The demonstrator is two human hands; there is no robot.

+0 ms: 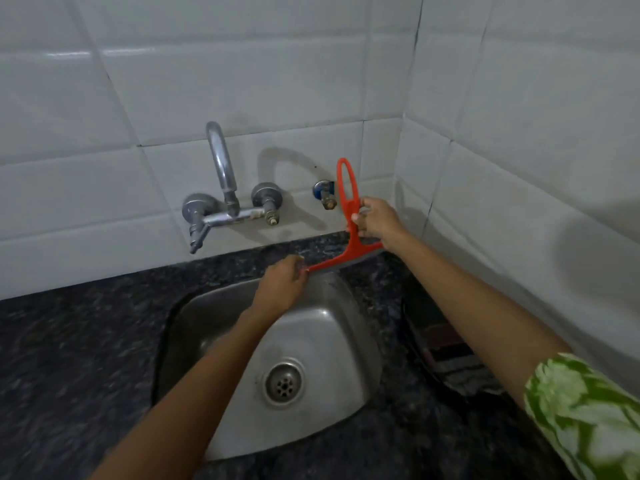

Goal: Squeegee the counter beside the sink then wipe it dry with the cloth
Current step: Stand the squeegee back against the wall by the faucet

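A person's two bare arms reach forward over a steel sink [332, 299] set into a dark speckled counter [86, 341]. The right hand [375, 218] is closed around the lower part of the handle of an orange squeegee [349, 202], fingers wrapped and pressed together on it. Above this grip the handle's long loop stands nearly upright against the white tiled wall [242, 81]. Below the grip the blade bar slants down and to the left, over the sink's far right corner and the counter behind it. The left hand [282, 280] meets the bar's low left end, fingertips pinched on that end (whether they squeeze the rubber edge or the plastic bar cannot be told).

Just left of the right hand's grip, a small wall valve [325, 194] juts from the tile; farther left is a chrome tap [225, 199] with a curved spout. Nearer the person than the right hand, under the right forearm, a dark striped cloth [446, 362] lies on the counter to the right of the sink. A green patterned sleeve [585, 410] covers the right upper arm.
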